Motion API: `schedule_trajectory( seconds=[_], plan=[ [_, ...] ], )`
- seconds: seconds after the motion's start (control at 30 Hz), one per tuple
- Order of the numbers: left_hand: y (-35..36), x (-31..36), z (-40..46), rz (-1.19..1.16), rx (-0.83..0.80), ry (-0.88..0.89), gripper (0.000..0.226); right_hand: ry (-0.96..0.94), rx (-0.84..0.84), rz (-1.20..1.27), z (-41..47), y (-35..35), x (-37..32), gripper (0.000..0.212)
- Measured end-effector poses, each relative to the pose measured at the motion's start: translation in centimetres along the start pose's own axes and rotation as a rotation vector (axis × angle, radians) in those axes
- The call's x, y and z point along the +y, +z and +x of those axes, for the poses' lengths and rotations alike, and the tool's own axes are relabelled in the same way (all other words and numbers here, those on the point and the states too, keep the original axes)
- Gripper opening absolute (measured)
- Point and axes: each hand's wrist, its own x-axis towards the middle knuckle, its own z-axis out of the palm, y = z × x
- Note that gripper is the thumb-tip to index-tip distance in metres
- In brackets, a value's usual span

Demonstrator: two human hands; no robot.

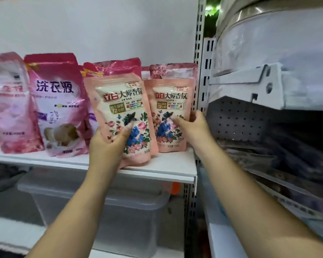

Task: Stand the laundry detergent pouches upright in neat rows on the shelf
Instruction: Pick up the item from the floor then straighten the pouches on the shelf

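Note:
My left hand (108,144) grips a peach floral detergent pouch (119,101) by its lower left, tilted a little, its bottom at the white shelf's (168,164) front edge. My right hand (191,125) holds a second, matching peach pouch (169,101) that stands upright at the shelf's right end, thumb on its front and fingers round its right edge. Behind them stand darker pink pouches (172,70). To the left stand a large pink and white pouch (58,101) and a pale pink pouch (9,101).
A slotted metal upright (199,53) bounds the shelf on the right. Beyond it are a perforated panel (237,118) and wrapped goods. Under the shelf sits a clear plastic bin (108,202).

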Motion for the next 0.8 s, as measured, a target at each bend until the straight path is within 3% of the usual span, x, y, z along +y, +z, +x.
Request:
schedule_trajectory(
  seconds=[0.1, 0.2, 0.3, 0.4, 0.5, 0.57, 0.63, 0.73, 0.8],
  plan=[
    [0.0, 0.2, -0.3, -0.021, -0.025, 0.013, 0.016, -0.113, -0.017, -0.038, -0.3, 0.4, 1.0, 0.053],
    [0.1, 0.2, -0.4, -0.053, -0.006, 0.014, 0.018, -0.375, 0.041, -0.156, -2.0, 0.5, 1.4, 0.018],
    [0.1, 0.1, -0.4, -0.068, 0.013, 0.026, 0.021, -0.426, 0.008, -0.012, -3.3, 0.2, 0.8, 0.002],
    [0.1, 0.2, -0.5, -0.085, 0.034, 0.010, 0.019, -0.386, -0.016, 0.109, -4.9, -0.6, -0.1, 0.017],
    [-0.7, 0.9, -0.6, -0.172, 0.013, -0.050, 0.045, -0.426, 0.071, 0.129, -7.3, -0.8, -1.0, 0.016],
    [-2.1, 1.4, -1.0, -0.259, 0.012, -0.085, 0.038, -0.437, 0.134, 0.145, -8.9, -0.5, -1.8, 0.013],
    [-4.8, 2.0, -1.6, -0.283, 0.011, -0.081, 0.027, -0.419, 0.137, 0.203, -10.7, 0.8, -2.7, 0.010],
    [-10.5, 3.1, -2.3, -0.324, 0.006, -0.065, 0.047, -0.343, 0.079, 0.328, -13.4, 4.2, -4.0, 0.009],
    [-15.4, 3.4, -2.5, -0.330, 0.010, -0.083, 0.037, -0.331, 0.052, 0.354, -15.7, 7.7, -4.5, 0.010]
  ],
)
